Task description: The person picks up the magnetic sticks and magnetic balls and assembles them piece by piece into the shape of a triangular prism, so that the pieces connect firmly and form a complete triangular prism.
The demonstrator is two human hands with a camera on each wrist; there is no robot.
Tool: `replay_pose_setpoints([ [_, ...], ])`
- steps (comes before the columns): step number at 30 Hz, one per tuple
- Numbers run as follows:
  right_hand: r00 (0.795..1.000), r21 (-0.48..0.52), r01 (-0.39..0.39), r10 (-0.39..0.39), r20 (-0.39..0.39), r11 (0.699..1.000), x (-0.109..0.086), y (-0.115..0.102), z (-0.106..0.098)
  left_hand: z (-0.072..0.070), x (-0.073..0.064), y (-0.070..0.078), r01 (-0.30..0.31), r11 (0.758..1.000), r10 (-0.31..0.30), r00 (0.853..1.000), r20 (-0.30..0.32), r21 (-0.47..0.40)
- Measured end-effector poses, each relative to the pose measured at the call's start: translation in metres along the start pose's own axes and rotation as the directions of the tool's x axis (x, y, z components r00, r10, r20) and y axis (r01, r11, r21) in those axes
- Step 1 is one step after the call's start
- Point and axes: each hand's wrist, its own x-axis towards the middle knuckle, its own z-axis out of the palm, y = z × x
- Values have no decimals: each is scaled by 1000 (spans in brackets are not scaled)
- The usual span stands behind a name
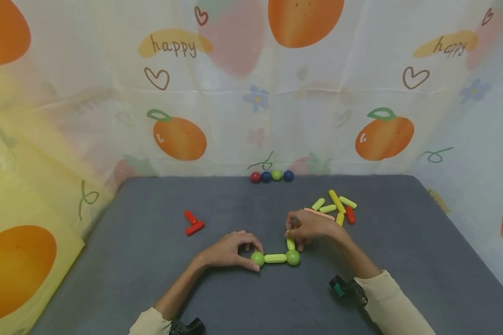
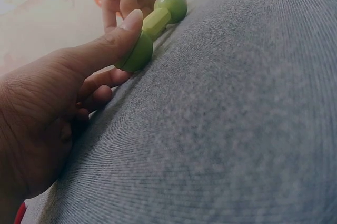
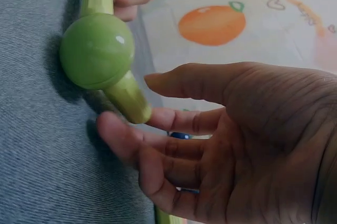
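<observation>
Backdrop cloth [image 1: 222,111]: "happy" [image 1: 173,47] — printed twice
Left hand [image 1: 228,251]: pinching left green ball [image 1: 257,258]
Right hand [image 1: 312,225]: thumb and fingers apart — yellow-green stick [image 1: 291,244] at fingertips

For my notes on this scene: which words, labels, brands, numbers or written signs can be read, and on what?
"happy": left yellow patch on the backdrop cloth.
"happy": right yellow patch, same cloth.
Faint brown marks, left side: too blurred to read.
Green balls and yellow-green sticks: no readable text.
</observation>
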Motion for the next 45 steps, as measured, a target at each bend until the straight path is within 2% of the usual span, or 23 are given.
replay_pose_setpoints([
  [4, 1000, -23, -18, 18, -17, 1000, -2, 3, -9, 2, 3, 1, -25, 1000, 25, 1000, -1, -19],
  [7, 998, -71, -8, 3, -64, 997, -2, 3, -23, 4, 4, 0, -45, 999, 45, 999, 1, -17],
  [10, 983, -200, 50, -83, -162, 979, 8, -1, -44, 4, 3, 0, -41, 999, 41, 999, -1, -13],
  [12, 957, -296, 93, -168, -237, 951, 21, -2, -59, 4, 2, -1, -30, 999, 30, 1000, -7, -14],
  [14, 927, -384, 104, -229, -297, 918, 36, -1, -72, 3, 3, -2, -22, 1000, 22, 1000, -10, -17],
  [16, 906, -463, 105, -277, -320, 880, 53, 1, -82, 4, 3, -3, -17, 1000, 17, 1000, -10, -21],
  [18, 911, -531, 82, -280, -304, 843, 67, 6, -87, 4, 3, -4, -13, 1000, 13, 1000, -5, -28],
  [21, 914, -635, 75, -308, -265, 769, 81, 16, -91, 6, 3, -5, -14, 999, 14, 1000, 1, -33],
  [24, 897, -685, 118, -372, -236, 719, 95, 36, -91, 6, 2, -4, -14, 999, 14, 1000, 1, -31],
  [26, 906, -678, 129, -363, -215, 723, 96, 38, -88, 5, 1, -3, -13, 999, 13, 1000, -2, -30],
  [28, 930, -654, 128, -319, -181, 745, 93, 35, -84, 3, 0, -2, -13, 1000, 12, 1000, -8, -28],
  [29, 947, -642, 123, -283, -153, 757, 91, 32, -81, 2, 0, -2, -13, 1000, 12, 1000, -11, -27],
  [30, 969, -628, 80, -209, -134, 774, 80, 17, -75, 2, -1, -1, -13, 1000, 13, 1000, -13, -23],
  [32, 985, -600, 57, -144, -97, 798, 70, 11, -66, 2, 0, -1, -18, 1000, 18, 1000, -14, -17],
  [34, 990, -590, 69, -127, -57, 804, 59, 3, -55, 2, 0, 0, -25, 1000, 25, 1000, -14, -13],
  [40, 965, -565, 233, -260, 34, 791, 27, -10, -16, 1, 0, 0, -19, 1000, 19, 1000, -4, -15],
  [42, 970, -540, 217, -244, 23, 813, 21, -12, -5, 1, 0, 0, -16, 1000, 16, 1000, -1, -14],
  [45, 991, -466, 102, -132, -31, 879, 16, -14, 6, 2, 2, 0, -13, 1000, 13, 1000, 4, -14],
])
